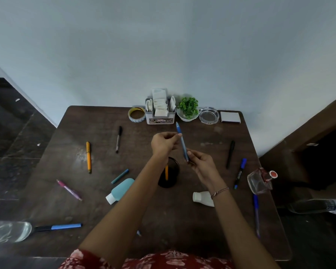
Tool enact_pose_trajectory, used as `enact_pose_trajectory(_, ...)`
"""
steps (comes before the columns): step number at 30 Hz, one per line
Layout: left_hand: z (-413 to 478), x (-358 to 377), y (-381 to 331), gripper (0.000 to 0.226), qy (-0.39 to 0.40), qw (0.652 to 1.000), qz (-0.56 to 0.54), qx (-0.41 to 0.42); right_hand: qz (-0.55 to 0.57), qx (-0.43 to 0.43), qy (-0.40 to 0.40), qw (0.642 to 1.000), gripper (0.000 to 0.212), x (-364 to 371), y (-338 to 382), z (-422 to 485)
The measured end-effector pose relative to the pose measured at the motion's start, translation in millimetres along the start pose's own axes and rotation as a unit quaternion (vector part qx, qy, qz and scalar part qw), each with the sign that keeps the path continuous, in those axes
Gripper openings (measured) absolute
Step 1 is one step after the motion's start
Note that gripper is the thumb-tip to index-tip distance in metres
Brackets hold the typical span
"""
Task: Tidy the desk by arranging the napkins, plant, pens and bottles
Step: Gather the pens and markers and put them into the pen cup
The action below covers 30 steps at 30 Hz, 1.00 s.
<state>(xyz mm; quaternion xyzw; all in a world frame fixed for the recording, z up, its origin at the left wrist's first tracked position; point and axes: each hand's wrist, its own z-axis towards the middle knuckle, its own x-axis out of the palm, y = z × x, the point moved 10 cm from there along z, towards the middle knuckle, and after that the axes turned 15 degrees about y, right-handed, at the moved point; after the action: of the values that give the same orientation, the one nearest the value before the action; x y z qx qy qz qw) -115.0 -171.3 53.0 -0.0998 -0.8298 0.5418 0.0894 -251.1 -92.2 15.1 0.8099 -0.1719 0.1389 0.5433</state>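
Red patterned cloth [163, 261] fills the bottom edge, at the near rim of the dark desk [182, 220]. Over the desk, the left hand [163, 144] pinches the blue pen [181, 140] at its middle, and the right hand [202, 164] grips its lower end with curled fingers. The pen is tilted above a black cup [174, 171] that holds an orange pencil [166, 172]. A clear bottle [8, 232] lies at the near left corner. A teal bottle [120, 190] and a white bottle [202, 198] lie on their sides nearer the arms. By the wall, the napkin holder [160, 113] stands just beside the plant [188, 108]. An orange pen [88, 157], a pink pen [69, 190] and a black pen [230, 154] lie scattered, well apart.
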Motion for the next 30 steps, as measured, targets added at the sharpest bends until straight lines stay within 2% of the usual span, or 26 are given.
enact_pose_trajectory(4, -10.7, -15.7, -4.9, 0.017, -0.006, 1.000, -0.006, 0.014, -0.051, 0.013, 0.012, 0.999, 0.023, 11.1, -7.8, -3.6)
enact_pose_trajectory(7, -15.8, -25.4, -6.1, 0.019, -0.008, 0.999, 0.024, 0.024, -0.124, 0.016, 0.002, 0.992, 0.018, 13.7, -10.7, -6.9)
enact_pose_trajectory(11, -27.2, -36.3, -7.5, 0.007, -0.010, 0.997, 0.066, 0.050, -0.249, -0.040, -0.020, 0.968, 0.018, 23.9, 9.7, -9.7)
enact_pose_trajectory(16, -47.4, -43.1, -23.9, 0.015, -0.028, 0.972, 0.208, 0.102, -0.399, -0.094, -0.029, 0.911, 0.020, 51.5, 35.0, -9.2)
enact_pose_trajectory(20, -54.8, -42.8, -24.6, 0.017, -0.022, 0.953, 0.273, 0.128, -0.483, -0.114, -0.033, 0.867, 0.024, 70.4, 35.5, -10.8)
enact_pose_trajectory(26, -57.6, -51.6, -3.9, 0.022, -0.007, 0.955, 0.273, 0.117, -0.523, -0.117, -0.018, 0.844, 0.018, 77.0, 21.2, -10.5)
enact_pose_trajectory(30, -57.4, -58.8, 10.0, 0.019, 0.002, 0.965, 0.242, 0.102, -0.618, -0.092, -0.032, 0.780, 0.024, 76.4, 8.9, -5.5)
